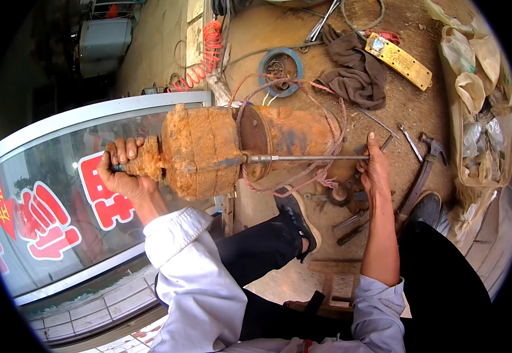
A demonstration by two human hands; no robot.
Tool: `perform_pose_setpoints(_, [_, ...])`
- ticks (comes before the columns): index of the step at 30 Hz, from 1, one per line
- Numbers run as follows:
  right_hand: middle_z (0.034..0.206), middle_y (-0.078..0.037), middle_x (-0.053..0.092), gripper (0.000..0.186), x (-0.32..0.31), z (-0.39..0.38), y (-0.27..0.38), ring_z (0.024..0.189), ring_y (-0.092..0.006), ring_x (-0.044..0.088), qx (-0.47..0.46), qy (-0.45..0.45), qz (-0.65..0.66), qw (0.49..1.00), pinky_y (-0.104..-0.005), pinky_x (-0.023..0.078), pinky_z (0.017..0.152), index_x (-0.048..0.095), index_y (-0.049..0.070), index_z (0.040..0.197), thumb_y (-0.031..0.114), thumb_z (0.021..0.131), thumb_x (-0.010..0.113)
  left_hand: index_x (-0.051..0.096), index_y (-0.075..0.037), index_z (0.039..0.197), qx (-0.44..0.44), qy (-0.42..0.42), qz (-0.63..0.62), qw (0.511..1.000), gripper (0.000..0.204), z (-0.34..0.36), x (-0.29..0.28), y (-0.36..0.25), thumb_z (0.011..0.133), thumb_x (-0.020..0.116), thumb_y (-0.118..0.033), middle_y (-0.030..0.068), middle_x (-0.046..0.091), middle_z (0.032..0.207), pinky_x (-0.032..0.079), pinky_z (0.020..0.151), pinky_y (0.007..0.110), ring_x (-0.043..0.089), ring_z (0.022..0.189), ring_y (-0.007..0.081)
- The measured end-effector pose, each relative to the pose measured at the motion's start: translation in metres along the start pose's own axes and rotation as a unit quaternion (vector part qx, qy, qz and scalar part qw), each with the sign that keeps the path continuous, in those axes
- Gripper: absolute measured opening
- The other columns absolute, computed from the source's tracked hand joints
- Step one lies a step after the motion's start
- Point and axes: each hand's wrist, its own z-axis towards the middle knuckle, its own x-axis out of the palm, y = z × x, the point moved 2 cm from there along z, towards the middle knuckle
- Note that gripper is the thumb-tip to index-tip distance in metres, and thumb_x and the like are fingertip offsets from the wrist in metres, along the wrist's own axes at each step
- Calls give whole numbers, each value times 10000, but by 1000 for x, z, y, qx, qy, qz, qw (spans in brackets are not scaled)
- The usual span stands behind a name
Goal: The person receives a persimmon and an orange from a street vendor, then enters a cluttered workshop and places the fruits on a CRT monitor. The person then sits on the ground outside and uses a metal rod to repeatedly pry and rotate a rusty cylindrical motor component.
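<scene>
A heavily rusted, pump-like cylinder lies crosswise in front of me, its wide flanged part to the left. My left hand is wrapped round its narrow left end. A thin reddish rope loops loosely about the darker right section. Along the near side of the cylinder runs a long-shaft socket wrench, its socket end against the flange edge. Closed round the far right end of that shaft is my right hand, thumb pointing up. Whether the socket sits on a bolt is hidden.
At the left stands a glass panel with red lettering. Behind the cylinder are a blue-rimmed bowl of metal parts, a brown cloth and a yellow power strip. A hammer and a plastic-lined crate lie to the right.
</scene>
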Motion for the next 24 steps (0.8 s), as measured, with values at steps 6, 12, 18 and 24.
perform_pose_setpoints(6, [556, 29, 401, 396, 13, 8, -8, 437, -86, 361, -25, -13, -52, 998, -247, 284, 400, 462, 140, 679, 411, 885, 666, 391, -149, 646, 0, 11, 3, 1000, 254, -2, -5, -1, 850, 521, -230, 3, 401, 598, 434, 732, 358, 430, 619, 161])
perform_pose_setpoints(12, [668, -4, 449, 409, 31, 5, -25, 624, -125, 405, -203, -171, -280, 923, -330, 361, 569, 487, 83, 723, 417, 947, 560, 391, -144, 659, 6, 7, 10, 1000, 268, -5, -3, -2, 855, 548, -238, 8, 398, 621, 433, 745, 349, 428, 636, 168])
perform_pose_setpoints(18, [632, -75, 452, 464, 31, 20, -26, 633, -172, 408, -133, -149, -309, 930, -389, 374, 600, 485, -18, 695, 367, 950, 529, 376, -140, 658, 29, -37, 61, 997, 308, -10, 1, 2, 902, 543, -227, 18, 410, 633, 440, 785, 371, 444, 658, 177])
perform_pose_setpoints(24, [579, -169, 510, 428, 31, 28, -10, 596, -236, 512, -118, -49, -433, 892, -424, 410, 611, 536, -105, 677, 260, 900, 524, 359, -142, 620, 21, 58, 42, 997, 347, -7, 1, -3, 927, 500, -220, 26, 424, 588, 448, 792, 384, 462, 618, 184])
